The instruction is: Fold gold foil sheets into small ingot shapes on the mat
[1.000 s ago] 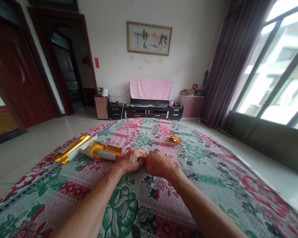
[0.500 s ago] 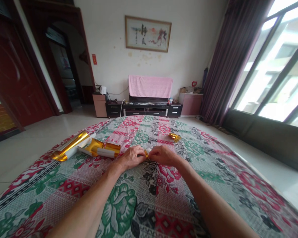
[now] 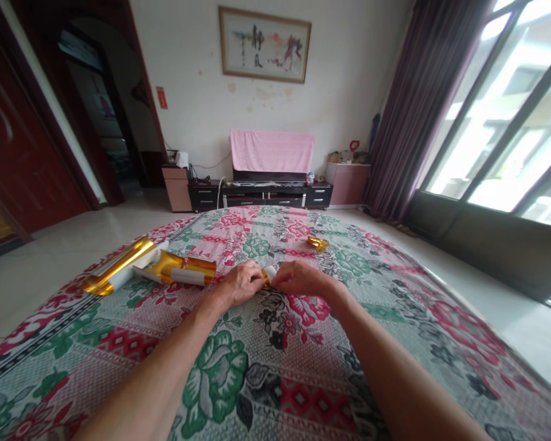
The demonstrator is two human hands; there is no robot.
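Observation:
Between my two hands is a small piece of gold foil paper (image 3: 269,274) with a white back, mostly covered by the fingers. My left hand (image 3: 244,283) pinches its left side, low over the patterned tablecloth (image 3: 220,380). My right hand (image 3: 299,277) is closed on its right side, where a bit of white shows. To the left of my hands lie curled sheets of gold foil paper (image 3: 183,269), one partly rolled with its white side out. Beyond my right hand rests a small folded gold foil piece (image 3: 318,244).
Across the room a low black cabinet (image 3: 261,197) stands against the wall, with a pink cloth (image 3: 272,150) draped over something on it. A purple curtain (image 3: 413,110) and large windows are on the right. A red door (image 3: 22,122) is on the left.
The view has shifted slightly, so the room sits a little higher and more to the left. Between my hands, a little more of the paper's white side shows.

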